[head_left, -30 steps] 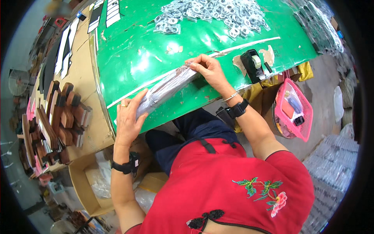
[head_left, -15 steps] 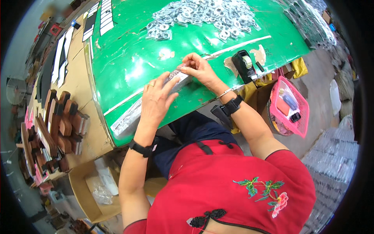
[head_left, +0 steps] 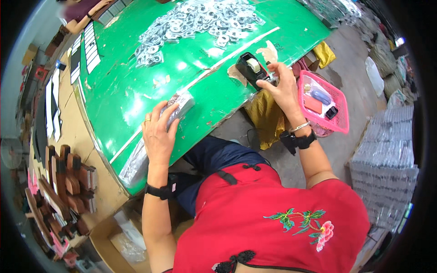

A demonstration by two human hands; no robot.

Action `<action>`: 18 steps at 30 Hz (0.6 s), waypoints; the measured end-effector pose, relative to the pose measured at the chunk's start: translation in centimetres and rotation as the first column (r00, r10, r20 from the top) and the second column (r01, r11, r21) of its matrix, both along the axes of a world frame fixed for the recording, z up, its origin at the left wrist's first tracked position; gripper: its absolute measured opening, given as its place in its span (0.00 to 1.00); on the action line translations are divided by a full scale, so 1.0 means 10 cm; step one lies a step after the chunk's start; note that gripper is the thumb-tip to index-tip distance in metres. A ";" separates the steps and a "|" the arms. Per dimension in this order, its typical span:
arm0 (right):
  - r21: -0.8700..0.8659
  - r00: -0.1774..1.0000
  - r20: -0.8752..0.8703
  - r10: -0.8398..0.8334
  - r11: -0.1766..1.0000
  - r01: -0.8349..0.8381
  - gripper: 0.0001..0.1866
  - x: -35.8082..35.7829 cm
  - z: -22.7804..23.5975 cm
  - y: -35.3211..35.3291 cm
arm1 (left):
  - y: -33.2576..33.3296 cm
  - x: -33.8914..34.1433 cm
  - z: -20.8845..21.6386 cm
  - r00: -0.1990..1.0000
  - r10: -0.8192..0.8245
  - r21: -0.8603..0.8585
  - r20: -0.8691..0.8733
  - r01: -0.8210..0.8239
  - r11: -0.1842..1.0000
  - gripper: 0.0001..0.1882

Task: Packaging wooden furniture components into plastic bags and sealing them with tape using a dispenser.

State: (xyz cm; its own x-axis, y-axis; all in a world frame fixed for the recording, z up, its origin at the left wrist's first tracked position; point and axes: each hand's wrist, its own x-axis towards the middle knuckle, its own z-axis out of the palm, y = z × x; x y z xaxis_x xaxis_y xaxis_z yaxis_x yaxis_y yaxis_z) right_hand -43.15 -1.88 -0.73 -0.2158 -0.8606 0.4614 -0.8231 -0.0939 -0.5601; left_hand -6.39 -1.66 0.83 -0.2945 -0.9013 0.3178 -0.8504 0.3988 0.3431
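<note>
My left hand [head_left: 158, 136] lies over a long, narrow package in clear plastic wrap [head_left: 134, 163], its fingers curled over the top. The package lies along the near edge of the green tabletop [head_left: 214, 102], and one end sticks out past my fingertips. Farther right, my right hand [head_left: 286, 91] is at the front end of a black tape dispenser [head_left: 246, 68] with a roll of clear tape. Its thumb and fingers are apart around the cutting end. Whether they touch the tape there is too small to tell.
Several small bagged ring-shaped parts [head_left: 191, 25] form a pile at the back. A pink basket [head_left: 339, 98] stands beyond the table's right edge. Brown wooden pieces [head_left: 68, 177] are stacked at left, above an open carton [head_left: 107, 236]. Another person's arm [head_left: 84, 20] shows at the far left.
My right hand has left the package and moved right to the tape dispenser. My left hand stays on the package. The view has shifted, bringing another person's arm into sight.
</note>
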 end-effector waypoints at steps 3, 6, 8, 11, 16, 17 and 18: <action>0.077 0.988 0.143 0.065 0.994 -0.077 0.29 -0.08 -0.22 -0.06 | 0.03 0.05 -0.03 1.000 0.009 0.008 -0.002 -0.009 1.000 0.23; 0.086 0.998 0.014 0.054 0.995 -0.055 0.28 -0.14 -0.18 -0.15 | 0.00 0.02 -0.04 1.000 -0.002 -0.016 -0.015 0.002 1.000 0.23; 0.099 0.996 0.056 0.068 0.992 -0.073 0.27 -0.12 -0.13 -0.20 | 0.00 0.03 -0.05 1.000 -0.003 -0.019 -0.013 0.003 1.000 0.23; 0.128 0.985 0.161 0.067 0.988 -0.088 0.24 -0.12 -0.19 -0.28 | 0.00 0.03 -0.04 1.000 -0.004 -0.016 -0.011 0.004 1.000 0.23; 0.106 0.957 0.278 0.076 0.988 -0.110 0.19 -0.16 -0.23 -0.31 | 0.01 0.01 -0.02 1.000 -0.001 0.004 -0.006 0.001 1.000 0.23; 0.069 0.979 0.190 0.076 0.994 -0.090 0.17 -0.12 -0.15 -0.30 | 0.00 0.02 -0.02 1.000 0.001 0.005 -0.011 -0.001 1.000 0.23; 0.030 0.993 0.099 0.070 0.997 -0.074 0.16 -0.09 -0.09 -0.27 | -0.01 0.02 -0.02 1.000 0.003 0.006 -0.016 -0.003 1.000 0.23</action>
